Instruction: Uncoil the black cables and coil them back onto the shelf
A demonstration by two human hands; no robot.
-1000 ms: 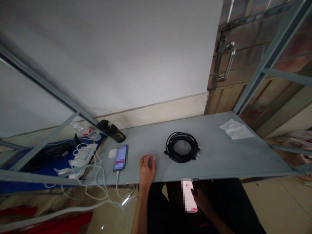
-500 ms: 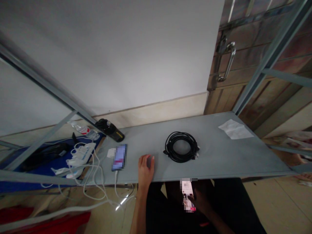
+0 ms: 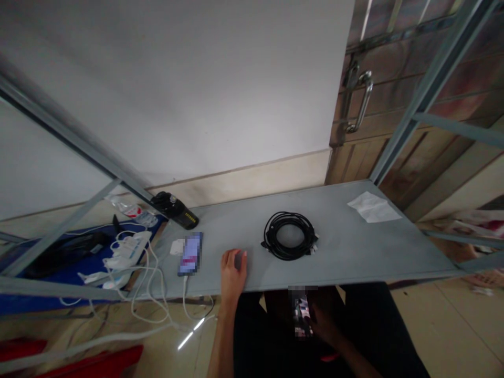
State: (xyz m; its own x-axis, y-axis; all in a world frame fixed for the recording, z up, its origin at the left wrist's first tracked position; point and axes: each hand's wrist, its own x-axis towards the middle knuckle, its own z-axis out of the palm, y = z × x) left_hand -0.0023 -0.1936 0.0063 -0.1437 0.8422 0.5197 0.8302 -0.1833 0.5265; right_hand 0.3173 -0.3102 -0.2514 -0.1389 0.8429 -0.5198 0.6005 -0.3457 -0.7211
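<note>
My left hand (image 3: 233, 269) rests on the near edge of the grey table (image 3: 354, 252), its fingers curled into a loose fist with nothing visible in them. My right hand (image 3: 323, 320) is below the table edge over my dark lap and grips a lit phone (image 3: 301, 316). A coil of black cable (image 3: 289, 236) lies on the table to the right of my left hand, apart from it. A second phone (image 3: 190, 254) lies face up to the left of that hand, with a white cable running from it.
A black device (image 3: 175, 210) lies at the table's back left. A white power strip with chargers (image 3: 129, 251) sits on a blue surface at left. A white paper (image 3: 372, 207) lies at the far right. Metal frame bars (image 3: 429, 86) and a door handle (image 3: 359, 102) stand beyond.
My right hand has lowered and turned the held phone, so its screen now shows darker and more edge-on. The view has drifted slightly. My left hand stays put.
</note>
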